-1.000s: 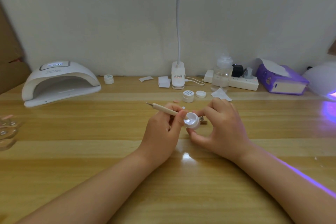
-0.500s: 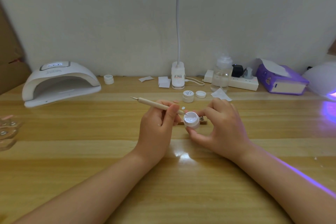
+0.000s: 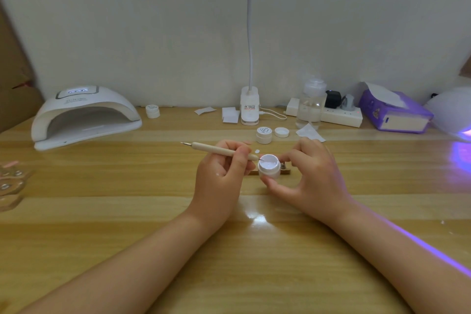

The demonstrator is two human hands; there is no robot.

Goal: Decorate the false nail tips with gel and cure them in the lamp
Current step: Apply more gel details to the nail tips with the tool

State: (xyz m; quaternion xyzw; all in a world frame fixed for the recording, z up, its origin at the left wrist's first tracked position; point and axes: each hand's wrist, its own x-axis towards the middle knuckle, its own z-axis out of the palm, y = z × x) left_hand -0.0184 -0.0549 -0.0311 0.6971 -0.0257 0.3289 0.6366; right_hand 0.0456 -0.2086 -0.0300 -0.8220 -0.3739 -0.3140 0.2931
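My left hand point(image 3: 221, 176) grips a wooden dotting tool point(image 3: 216, 149) like a pen, its fine tip at the rim of a small open white gel jar point(image 3: 269, 166). My right hand point(image 3: 309, 178) pinches that jar between thumb and fingers, tilted toward me just above the table. Behind the jar lies a small wooden nail-tip stand point(image 3: 285, 171), mostly hidden. A loose false nail tip point(image 3: 257, 151) lies on the table behind the tool. The white curing lamp point(image 3: 84, 115) sits at the far left with its opening facing me.
A closed gel jar point(image 3: 264, 134) and a loose lid point(image 3: 281, 132) stand behind my hands. A desk lamp base point(image 3: 249, 107), clear bottle point(image 3: 311, 107), power strip point(image 3: 341, 116) and purple tissue box point(image 3: 396, 113) line the back. Another jar point(image 3: 153, 111) sits by the curing lamp. Clear stands point(image 3: 10, 181) lie at the left edge.
My left hand has swung the tool flatter, its back end moving left, and the tip has shifted from inside the jar to its near rim. The jar has barely moved.
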